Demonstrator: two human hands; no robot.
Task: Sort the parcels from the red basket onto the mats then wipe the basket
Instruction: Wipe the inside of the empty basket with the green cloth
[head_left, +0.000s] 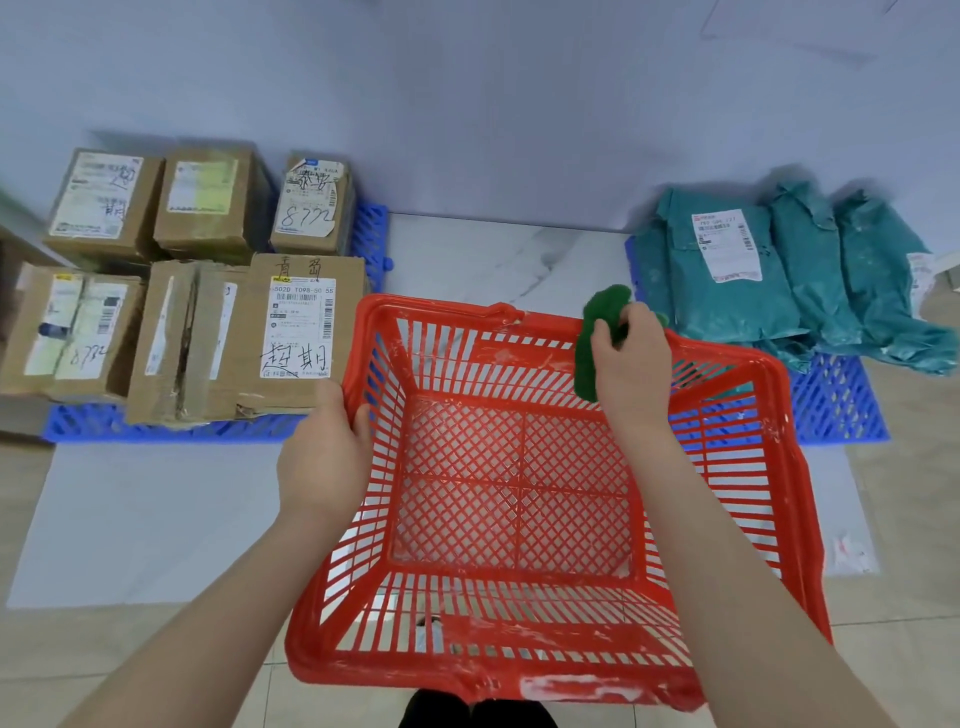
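Note:
The red basket (519, 493) sits in front of me on the floor with nothing inside, white smears on its rim. My left hand (327, 452) grips its left rim. My right hand (631, 364) holds a green cloth (589, 343) pressed against the inside of the far wall near the right corner. Several cardboard boxes (208, 291) lie on the blue mat (156, 426) at the left. Several teal mailer bags (779, 270) lie on the blue mat (841, 410) at the right.
A white wall rises right behind both mats. Pale marble and grey floor tiles (156, 519) lie between and in front of the mats. A small torn scrap (852, 551) lies on the floor at the right of the basket.

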